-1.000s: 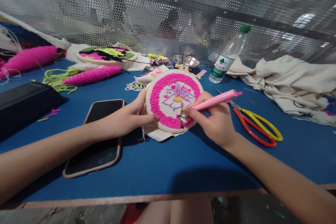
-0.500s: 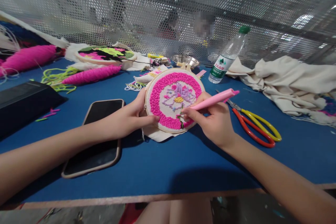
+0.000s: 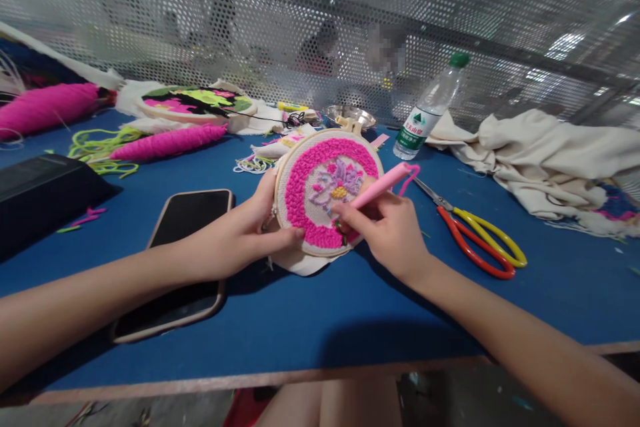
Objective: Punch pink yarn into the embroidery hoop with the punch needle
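Note:
My left hand (image 3: 255,233) grips the left rim of a round embroidery hoop (image 3: 327,193), thumb on the front and fingers hidden behind. The hoop leans tilted toward me over the blue table. Its cloth carries a ring of looped magenta yarn around a purple flower with a yellow centre. In my right hand (image 3: 387,230) is a pink punch needle (image 3: 383,185), its tip end hidden by my fingers at the lower right of the cloth. Pink yarn trails from the tool's upper end. Beneath my left forearm lies a phone (image 3: 193,217).
Scissors (image 3: 480,233) with red and yellow handles lie to the right. Behind stand a water bottle (image 3: 425,117) and a metal bowl (image 3: 350,115). Magenta yarn bundles (image 3: 170,143), another hoop (image 3: 197,101) and a dark case (image 3: 50,197) are leftward. Cream cloth (image 3: 530,153) is heaped at right.
My right hand and the punch needle have shifted left and a bit up across the hoop. A loop of yarn now shows at the tool's upper end. The view has shifted slightly.

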Tool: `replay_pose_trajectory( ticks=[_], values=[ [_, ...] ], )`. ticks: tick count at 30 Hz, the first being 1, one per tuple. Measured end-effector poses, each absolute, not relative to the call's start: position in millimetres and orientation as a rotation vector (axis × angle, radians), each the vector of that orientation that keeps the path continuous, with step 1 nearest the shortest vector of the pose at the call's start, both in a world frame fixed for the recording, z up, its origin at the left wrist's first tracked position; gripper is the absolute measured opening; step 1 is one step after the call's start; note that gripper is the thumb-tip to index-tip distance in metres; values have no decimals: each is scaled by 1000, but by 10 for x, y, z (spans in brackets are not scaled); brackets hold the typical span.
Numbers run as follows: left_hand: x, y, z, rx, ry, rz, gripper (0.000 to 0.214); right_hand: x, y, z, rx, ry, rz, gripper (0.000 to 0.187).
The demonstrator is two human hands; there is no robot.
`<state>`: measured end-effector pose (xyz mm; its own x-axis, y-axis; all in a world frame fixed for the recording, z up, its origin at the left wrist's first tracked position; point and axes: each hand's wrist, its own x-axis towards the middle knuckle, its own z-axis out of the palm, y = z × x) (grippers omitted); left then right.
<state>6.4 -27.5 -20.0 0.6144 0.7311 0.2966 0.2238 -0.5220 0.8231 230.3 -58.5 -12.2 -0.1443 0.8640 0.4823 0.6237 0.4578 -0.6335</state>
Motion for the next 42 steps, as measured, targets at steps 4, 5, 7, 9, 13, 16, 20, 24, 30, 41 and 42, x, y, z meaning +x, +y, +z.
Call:
replay_pose_trajectory(
  ticks=[4, 5, 7, 9, 13, 16, 20, 24, 30, 41, 42],
  values=[
    [61, -252, -203, 2029, 776, 795, 88, 2270, -563, -147, -1291, -2044, 184, 33],
    [60, -242, -205, 2017, 791, 788, 89, 2266, -557, -150, -1304, -2035, 199, 34],
    [64, -224, -205, 2001, 802, 794, 88, 2270, -544, -149, -1292, -1930, 360, 29],
    [69, -215, -197, 2006, 784, 807, 87, 2291, -535, -132, -1226, -1782, 611, 25],
    [71, -205, -174, 2016, 775, 792, 86, 2367, -541, -51, -1132, -1662, 985, 22],
    [67, -188, -164, 2003, 806, 751, 84, 2425, -569, 5, -1084, -1743, 1010, 17],
    [68, -168, -156, 2021, 831, 742, 78, 2482, -605, -4, -1079, -1998, 602, 13],
    [69, -171, -159, 2039, 815, 765, 77, 2502, -613, -61, -1141, -2084, 373, 18],
    [63, -168, -188, 1998, 781, 776, 79, 2488, -623, -57, -1092, -1951, 418, 22],
    [51, -136, -224, 1932, 757, 762, 84, 2526, -626, -43, -1033, -1934, 348, 22],
    [48, -133, -226, 1921, 760, 754, 83, 2527, -623, -43, -1039, -1923, 351, 22]
  ],
)
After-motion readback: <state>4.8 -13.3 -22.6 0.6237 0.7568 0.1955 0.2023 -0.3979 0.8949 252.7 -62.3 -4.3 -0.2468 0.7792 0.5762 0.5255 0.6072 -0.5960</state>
